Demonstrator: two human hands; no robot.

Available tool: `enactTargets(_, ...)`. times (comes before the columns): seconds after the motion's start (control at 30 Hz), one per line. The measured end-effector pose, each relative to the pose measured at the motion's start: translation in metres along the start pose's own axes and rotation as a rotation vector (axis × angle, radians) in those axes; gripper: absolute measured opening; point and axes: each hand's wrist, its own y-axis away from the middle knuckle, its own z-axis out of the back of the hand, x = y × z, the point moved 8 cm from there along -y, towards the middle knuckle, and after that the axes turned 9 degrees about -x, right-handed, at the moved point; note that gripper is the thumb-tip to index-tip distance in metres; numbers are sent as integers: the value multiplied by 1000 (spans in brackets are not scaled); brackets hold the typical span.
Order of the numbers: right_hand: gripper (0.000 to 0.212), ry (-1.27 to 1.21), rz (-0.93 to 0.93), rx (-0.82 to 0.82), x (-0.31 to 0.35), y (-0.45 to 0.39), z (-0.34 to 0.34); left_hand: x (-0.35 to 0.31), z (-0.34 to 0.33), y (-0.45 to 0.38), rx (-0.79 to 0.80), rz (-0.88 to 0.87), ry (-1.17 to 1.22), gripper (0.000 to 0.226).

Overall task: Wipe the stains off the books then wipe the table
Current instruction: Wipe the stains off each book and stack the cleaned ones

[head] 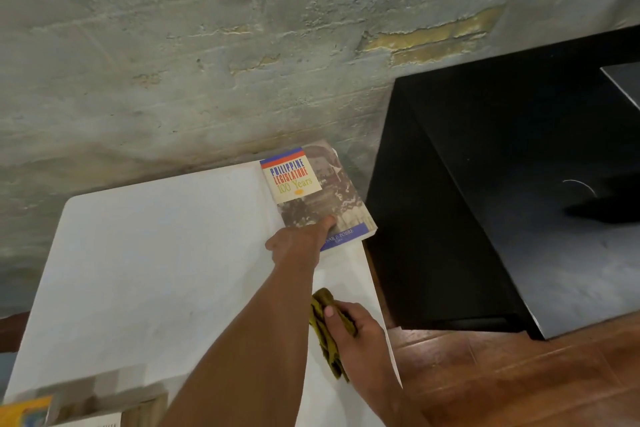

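Observation:
A paperback book [313, 184] titled "Philippine Legislature 100 Years" lies at the far right corner of the white table [156, 253], jutting slightly over the edge. My left hand [299, 241] reaches across and grips the book's near corner, with the thumb on the cover and the fingers tucked out of sight. Nearer to me, my right hand [356, 333] holds a crumpled olive-green cloth [325, 329] on the table by its right edge, the thumb pressing on top of it.
A rough concrete wall [207, 62] runs just behind the table. A black cabinet [502, 201] stands close on the right, with wooden floor [519, 381] in front of it. A yellow book [24, 411] and other books, blurred, sit at the table's near left corner.

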Motion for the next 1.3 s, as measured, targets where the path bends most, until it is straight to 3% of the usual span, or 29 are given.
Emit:
enactTargets(0.17, 32, 11, 24, 17, 4, -2, -4, 0, 8, -4, -72, 8, 76, 98)
enactTargets(0.33, 27, 68, 56, 28, 6, 2, -5, 6, 11, -1, -97, -48, 165, 81)
enactTargets(0.5, 29, 127, 92, 84, 10, 4, -6, 13, 13, 8, -100, 8, 383, 81)
enactTargets(0.6, 34, 152, 105, 120, 14, 6, -8, 14, 16, 9, -80, 57, 506, 68)
enactTargets(0.77, 48, 246, 105, 195, 19, 1, -14, 14, 32, 18, -109, 71, 499, 48)
enactTargets(1.0, 54, 441, 160, 235, 28, 6, -18, 32, 64, 53, -119, 107, 579, 46)
enactTargets(1.2, 53, 556, 238, 97, 47, 0, 2, 59, 104, 77, -130, 68, 649, 49)
enactTargets(1.3, 39, 501, 275, 20, 63, -7, 19, 75, 128, 93, -142, 58, 722, 51)
